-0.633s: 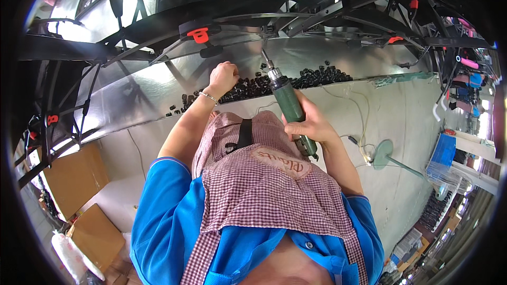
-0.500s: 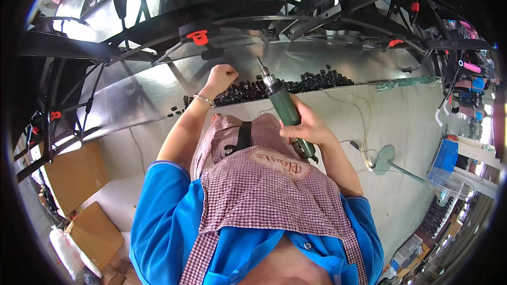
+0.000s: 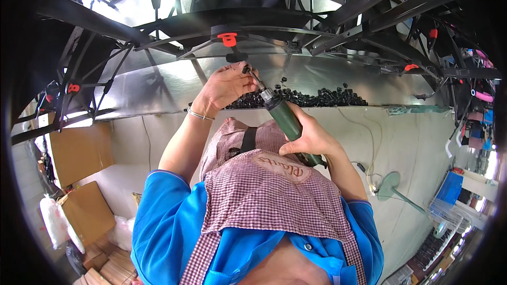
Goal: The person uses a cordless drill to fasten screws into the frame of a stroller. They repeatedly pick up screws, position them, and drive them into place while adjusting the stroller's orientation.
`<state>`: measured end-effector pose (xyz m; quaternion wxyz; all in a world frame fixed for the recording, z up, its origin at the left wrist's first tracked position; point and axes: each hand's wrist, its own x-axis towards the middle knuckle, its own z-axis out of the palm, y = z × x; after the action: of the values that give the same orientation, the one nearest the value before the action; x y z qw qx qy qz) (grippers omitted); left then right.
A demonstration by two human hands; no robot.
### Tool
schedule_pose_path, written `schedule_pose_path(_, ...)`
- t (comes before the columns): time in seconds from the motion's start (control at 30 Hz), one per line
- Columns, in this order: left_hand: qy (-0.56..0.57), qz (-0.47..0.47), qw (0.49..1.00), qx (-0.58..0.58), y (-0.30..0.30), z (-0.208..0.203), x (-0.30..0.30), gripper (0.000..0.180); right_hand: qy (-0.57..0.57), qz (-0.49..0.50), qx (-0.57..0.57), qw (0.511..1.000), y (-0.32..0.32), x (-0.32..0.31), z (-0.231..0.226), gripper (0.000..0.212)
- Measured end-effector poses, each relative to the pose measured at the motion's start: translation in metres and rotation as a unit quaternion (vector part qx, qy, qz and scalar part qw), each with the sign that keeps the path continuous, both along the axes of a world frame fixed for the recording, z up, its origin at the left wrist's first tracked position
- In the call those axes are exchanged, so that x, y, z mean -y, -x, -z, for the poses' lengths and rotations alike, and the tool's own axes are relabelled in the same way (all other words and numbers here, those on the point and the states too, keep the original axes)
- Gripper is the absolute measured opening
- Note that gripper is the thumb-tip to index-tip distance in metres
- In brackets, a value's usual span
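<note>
My right hand [image 3: 312,136] is wrapped around a dark green electric screwdriver [image 3: 284,118], whose bit points up and to the left. At the tip of the bit is a small black part [image 3: 246,68], pinched in the fingers of my left hand [image 3: 228,85]. Whether the bit touches or sits inside that part is too small to tell. Just beyond my left fingers is a black frame [image 3: 179,36] with a red clip [image 3: 227,39] on it. A pile of small black parts [image 3: 338,97] lies along the near edge of the metal-topped bench, partly hidden behind my hands.
Black tubes and fabric of the frame span the far side of the shiny bench top [image 3: 174,76]. Cardboard boxes [image 3: 79,153] stand at the lower left beside a white plastic bag [image 3: 54,221]. A green round-based stand [image 3: 390,186] and loose cables [image 3: 376,153] are at right.
My left hand has come up to the screwdriver's tip with a small black part. The screwdriver has tilted further left, and the whole view has shifted slightly.
</note>
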<state>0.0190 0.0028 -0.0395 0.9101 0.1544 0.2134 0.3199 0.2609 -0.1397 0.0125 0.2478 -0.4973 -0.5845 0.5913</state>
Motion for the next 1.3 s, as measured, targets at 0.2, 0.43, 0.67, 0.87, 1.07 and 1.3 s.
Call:
schedule_pose_path(0.2, -0.015, 0.001, 1.000, 0.011, 0.008, -0.015, -0.001, 0.016, 0.014, -0.012, -0.025, 1.000, 0.003, -0.001, -0.007, 0.116)
schedule_pose_path(0.43, -0.134, -0.019, 0.984, -0.116, 0.013, -0.061, -0.004, 0.018, 0.005, -0.013, -0.020, 1.000, 0.012, -0.002, -0.014, 0.115)
schedule_pose_path(0.67, -0.247, -0.078, 0.956, -0.139, 0.013, -0.079, -0.003, 0.019, 0.017, -0.020, -0.072, 0.997, 0.016, -0.006, -0.025, 0.116)
schedule_pose_path(0.87, -0.265, -0.096, 0.949, -0.139, 0.002, -0.092, -0.002, 0.023, -0.028, 0.003, -0.098, 0.995, 0.018, -0.002, -0.026, 0.116)
schedule_pose_path(1.07, -0.328, -0.107, 0.915, -0.210, -0.017, -0.107, -0.003, 0.027, -0.036, 0.047, -0.079, 0.995, 0.019, 0.000, -0.039, 0.117)
schedule_pose_path(1.3, -0.505, -0.073, 0.765, -0.393, -0.043, -0.187, -0.029, 0.040, -0.123, 0.124, -0.122, 0.977, 0.007, 0.003, -0.042, 0.118)
